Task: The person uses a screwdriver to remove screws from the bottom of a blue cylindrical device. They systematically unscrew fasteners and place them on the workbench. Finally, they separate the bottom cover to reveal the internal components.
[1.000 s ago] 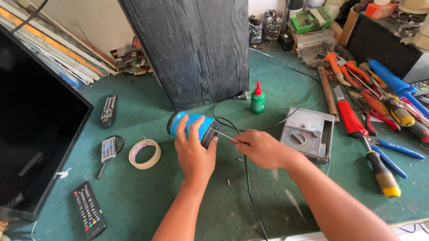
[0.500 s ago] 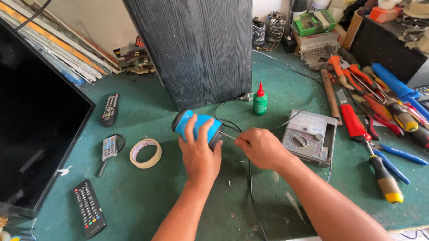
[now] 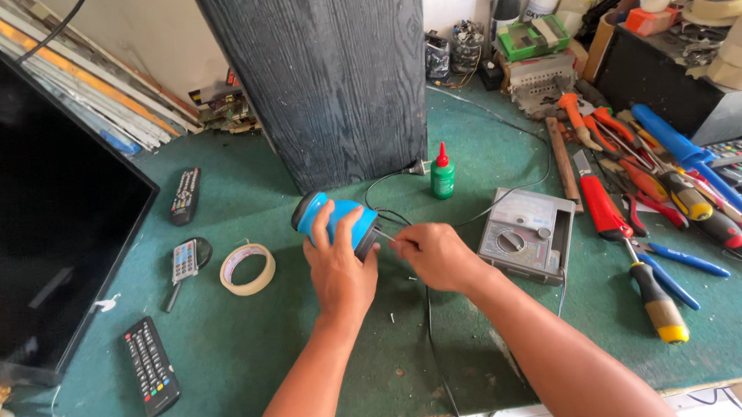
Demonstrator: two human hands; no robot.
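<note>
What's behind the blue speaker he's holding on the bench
Directly behind the blue speaker stands a tall dark wood-grain cabinet on the green table. The left hand covers the speaker's near side, so nothing shows there.

speaker (image 3: 335, 221): smooth blue plastic, satin | tabletop (image 3: 251, 342): matt green felt-like cloth, scuffed | cabinet (image 3: 330, 75): dark rough wood grain | screen (image 3: 33, 218): glossy black | tape (image 3: 247, 268): pale, shiny

Left hand (image 3: 339, 269) around blue speaker (image 3: 334, 220), right hand (image 3: 435, 254) beside.
</note>
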